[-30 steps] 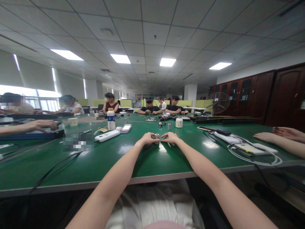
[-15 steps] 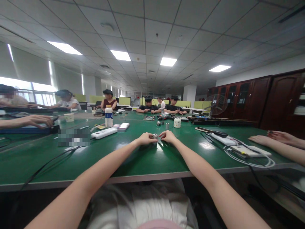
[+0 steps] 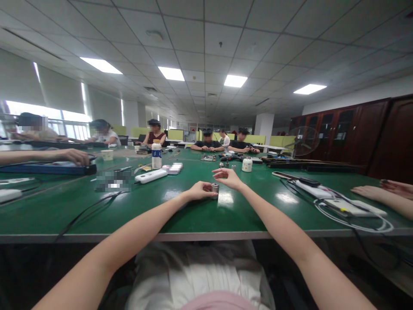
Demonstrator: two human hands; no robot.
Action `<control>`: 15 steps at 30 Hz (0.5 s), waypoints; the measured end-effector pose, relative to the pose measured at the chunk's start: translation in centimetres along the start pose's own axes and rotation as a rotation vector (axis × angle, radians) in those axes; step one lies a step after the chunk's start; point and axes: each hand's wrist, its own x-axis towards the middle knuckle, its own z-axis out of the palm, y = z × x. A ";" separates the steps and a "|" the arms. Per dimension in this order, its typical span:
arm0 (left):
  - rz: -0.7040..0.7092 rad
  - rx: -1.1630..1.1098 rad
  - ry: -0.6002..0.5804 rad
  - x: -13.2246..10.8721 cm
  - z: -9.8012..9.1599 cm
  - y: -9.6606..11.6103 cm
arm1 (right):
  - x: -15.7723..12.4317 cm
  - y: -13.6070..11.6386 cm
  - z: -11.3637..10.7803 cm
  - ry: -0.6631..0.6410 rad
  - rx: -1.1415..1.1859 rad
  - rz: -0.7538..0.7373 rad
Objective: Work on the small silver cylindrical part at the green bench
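My left hand [image 3: 200, 190] rests low over the green table, thumb and fingers closed around a small silver metal cylinder [image 3: 215, 188]. The cylinder stands upright, and a round opening or recess seems to show on its top. A little farther forward and to the right, my right hand [image 3: 228, 178] hovers apart from it. Its fingers are stretched out to the left, with nothing visible in them. Just beyond that hand lie small metal parts [image 3: 222, 165], and a smaller metal cylinder [image 3: 233, 167] stands near them.
A white jar [image 3: 247, 165] stands beyond my right hand. To the left are a white power strip [image 3: 151, 176] and a bottle [image 3: 156, 156]. Phones and a cable coil [image 3: 351, 217] lie at right. Co-workers' hands [image 3: 369, 192] rest there; another hand [image 3: 75, 157] is at left.
My right hand has drawn away from the metal cylinder, rising forward with its fingers extending. My left hand stays at the cylinder. The whole view has shifted slightly.
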 end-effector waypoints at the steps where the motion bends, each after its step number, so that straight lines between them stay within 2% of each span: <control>1: 0.004 -0.011 0.004 0.2 0.1 -0.2 | -0.1 -0.1 0.1 0.002 0.007 -0.017; 9: 0.024 -0.056 -0.016 0.5 -0.5 -1.6 | -0.6 -1.2 0.6 0.014 -0.061 -0.156; 15: 0.036 -0.058 -0.016 0.6 -0.4 -1.9 | -1.0 -1.8 0.8 0.027 -0.110 -0.188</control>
